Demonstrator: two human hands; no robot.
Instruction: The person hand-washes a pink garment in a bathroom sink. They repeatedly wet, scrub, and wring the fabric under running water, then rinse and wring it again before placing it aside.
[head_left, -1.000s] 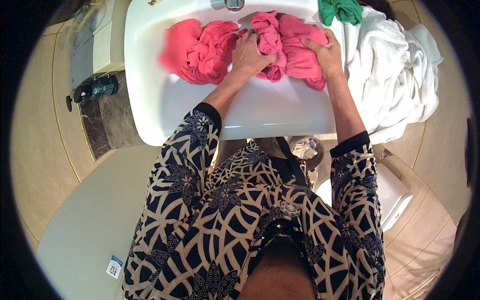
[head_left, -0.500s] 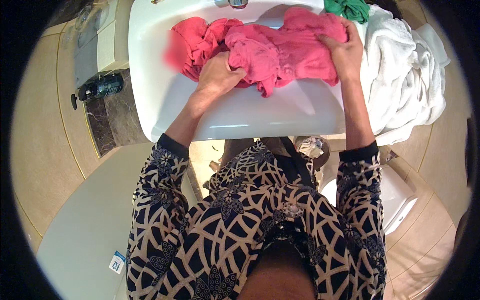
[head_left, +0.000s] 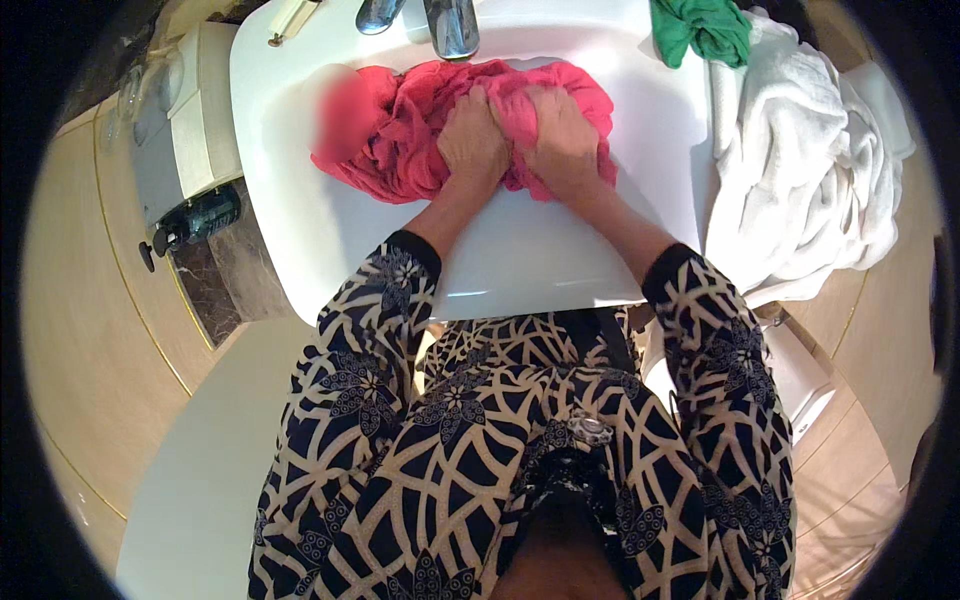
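Crumpled pinkish-red cloth lies toward the far side of the glossy white basin; we clutch its folds with our left hand and right hand close together, fingers curled inward.

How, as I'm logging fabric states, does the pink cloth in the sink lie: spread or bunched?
Bunched: the pink cloth lies in deep folds in the sink, the left hand and right hand both on it.
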